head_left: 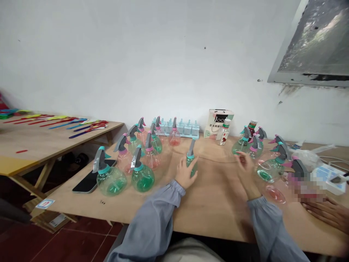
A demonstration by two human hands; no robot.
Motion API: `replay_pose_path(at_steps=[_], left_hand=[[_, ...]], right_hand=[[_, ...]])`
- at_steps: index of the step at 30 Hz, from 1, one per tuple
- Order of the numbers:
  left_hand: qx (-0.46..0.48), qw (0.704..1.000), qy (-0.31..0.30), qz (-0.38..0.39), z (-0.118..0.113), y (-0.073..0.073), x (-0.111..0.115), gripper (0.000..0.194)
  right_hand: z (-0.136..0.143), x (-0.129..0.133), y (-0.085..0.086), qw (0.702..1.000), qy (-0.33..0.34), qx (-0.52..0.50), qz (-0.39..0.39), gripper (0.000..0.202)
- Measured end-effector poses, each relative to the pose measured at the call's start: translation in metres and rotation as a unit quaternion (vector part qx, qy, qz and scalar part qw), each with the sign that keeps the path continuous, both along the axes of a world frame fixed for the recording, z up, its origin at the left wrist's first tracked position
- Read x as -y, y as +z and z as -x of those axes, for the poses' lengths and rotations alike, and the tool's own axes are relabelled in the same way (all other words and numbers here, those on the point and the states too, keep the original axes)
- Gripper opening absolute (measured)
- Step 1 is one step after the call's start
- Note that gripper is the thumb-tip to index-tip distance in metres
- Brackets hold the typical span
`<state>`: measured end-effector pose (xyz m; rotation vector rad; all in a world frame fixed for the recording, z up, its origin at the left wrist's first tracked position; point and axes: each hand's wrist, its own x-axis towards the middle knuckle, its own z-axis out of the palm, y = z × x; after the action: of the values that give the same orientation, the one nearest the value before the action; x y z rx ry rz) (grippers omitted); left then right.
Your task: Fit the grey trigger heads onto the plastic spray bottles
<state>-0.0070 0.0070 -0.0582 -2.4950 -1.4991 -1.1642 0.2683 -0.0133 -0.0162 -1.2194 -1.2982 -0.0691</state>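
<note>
Spray bottles crowd the wooden desk on both sides. Left of the left hand: pink and green bottles, plus a dark phone partly behind one. Beyond it: pale blue tray, paper bag, white labelled bottle. Right of the right hand: more spray bottles, clear plastic bag, white box, another person's hand flat on the wood. The right-hand cluster stands close around the right hand's far side.

Bodies are clear tinted plastic, rounded; trigger heads grey, opaque.

Green spray bottle stands upright at the left hand's fingers, teal collar, grey head up. Left hand part-spread around it; firm grip or light touch, can't tell. Right hand loosely bent, blurred, near the cluster's closest green bottle; contact unclear.
</note>
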Motion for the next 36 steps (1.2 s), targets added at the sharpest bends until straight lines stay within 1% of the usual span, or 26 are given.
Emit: replay_pose_path(at_steps=[1, 3, 4, 5, 6, 7, 9, 10, 11, 12, 13, 14, 16, 18, 19, 20, 22, 23, 25, 28, 31, 33, 36], left_hand=[[-0.004, 1.000, -0.022, -0.005, -0.007, -0.002, 0.004, 0.066], [-0.010, 0.998, -0.067, -0.016, -0.018, -0.007, 0.012, 0.068], [-0.013, 0.995, -0.093, -0.021, -0.022, -0.009, 0.015, 0.067], [-0.020, 0.992, -0.124, -0.026, -0.025, -0.010, 0.018, 0.063], [-0.028, 0.987, -0.157, -0.030, -0.025, -0.011, 0.021, 0.057], [-0.034, 0.981, -0.189, -0.033, -0.023, -0.011, 0.024, 0.048], [-0.028, 0.970, -0.238, -0.034, -0.016, -0.010, 0.026, 0.030], [-0.010, 0.968, -0.249, -0.034, -0.011, -0.008, 0.026, 0.023], [0.021, 0.968, -0.248, -0.036, -0.007, -0.006, 0.025, 0.022], [0.064, 0.970, -0.233, -0.039, -0.004, -0.002, 0.021, 0.025], [0.117, 0.971, -0.202, -0.045, -0.001, 0.003, 0.015, 0.031], [0.176, 0.971, -0.157, -0.051, 0.000, 0.009, 0.007, 0.035], [0.290, 0.954, -0.035, -0.060, 0.000, 0.026, -0.016, 0.037], [0.346, 0.935, 0.064, -0.048, -0.002, 0.049, -0.046, 0.030], [0.355, 0.929, 0.103, -0.027, -0.003, 0.061, -0.062, 0.030], [0.351, 0.927, 0.129, 0.008, -0.004, 0.074, -0.078, 0.032], [0.333, 0.926, 0.161, 0.071, -0.003, 0.095, -0.108, 0.040], [0.321, 0.927, 0.175, 0.086, -0.001, 0.103, -0.121, 0.044], [0.290, 0.932, 0.188, 0.107, 0.005, 0.114, -0.142, 0.048], [0.229, 0.947, 0.175, 0.143, 0.015, 0.119, -0.160, 0.052], [0.196, 0.954, 0.163, 0.156, 0.021, 0.117, -0.162, 0.057], [0.189, 0.957, 0.164, 0.149, 0.021, 0.112, -0.152, 0.060], [0.169, 0.961, 0.170, 0.135, 0.017, 0.100, -0.121, 0.065]], right_hand=[[0.022, 0.002, 0.000, 0.998, 0.054, 0.028, 0.029, 0.056], [0.062, 0.003, -0.001, 0.989, 0.122, 0.058, 0.057, 0.070], [0.078, 0.001, -0.002, 0.985, 0.145, 0.064, 0.067, 0.078], [0.091, -0.001, -0.004, 0.983, 0.157, 0.058, 0.074, 0.082], [0.099, -0.004, -0.006, 0.983, 0.160, 0.044, 0.079, 0.080], [0.104, -0.006, -0.009, 0.985, 0.151, 0.024, 0.081, 0.074], [0.105, -0.010, -0.012, 0.989, 0.124, -0.015, 0.075, 0.055], [0.102, -0.012, -0.013, 0.990, 0.117, -0.025, 0.070, 0.047], [0.099, -0.012, -0.013, 0.991, 0.116, -0.028, 0.064, 0.040], [0.096, -0.013, -0.012, 0.991, 0.121, -0.026, 0.059, 0.034], [0.093, -0.012, -0.011, 0.990, 0.129, -0.024, 0.055, 0.031], [0.091, -0.011, -0.009, 0.989, 0.137, -0.024, 0.053, 0.029], [0.090, -0.009, -0.005, 0.987, 0.148, -0.032, 0.055, 0.030], [0.090, -0.005, 0.000, 0.983, 0.163, -0.045, 0.070, 0.035], [0.091, -0.004, 0.002, 0.980, 0.173, -0.051, 0.081, 0.039], [0.091, -0.003, 0.003, 0.977, 0.183, -0.056, 0.092, 0.044], [0.090, -0.001, 0.004, 0.972, 0.200, -0.065, 0.109, 0.056], [0.089, 0.000, 0.003, 0.970, 0.202, -0.066, 0.115, 0.062], [0.088, 0.000, 0.000, 0.971, 0.198, -0.059, 0.123, 0.069], [0.087, -0.001, -0.006, 0.976, 0.186, -0.030, 0.107, 0.065], [0.089, -0.001, -0.008, 0.984, 0.160, -0.007, 0.073, 0.056], [0.091, -0.001, -0.008, 0.987, 0.153, 0.003, 0.053, 0.051], [0.096, 0.002, -0.007, 0.980, 0.192, 0.007, 0.058, 0.050]])
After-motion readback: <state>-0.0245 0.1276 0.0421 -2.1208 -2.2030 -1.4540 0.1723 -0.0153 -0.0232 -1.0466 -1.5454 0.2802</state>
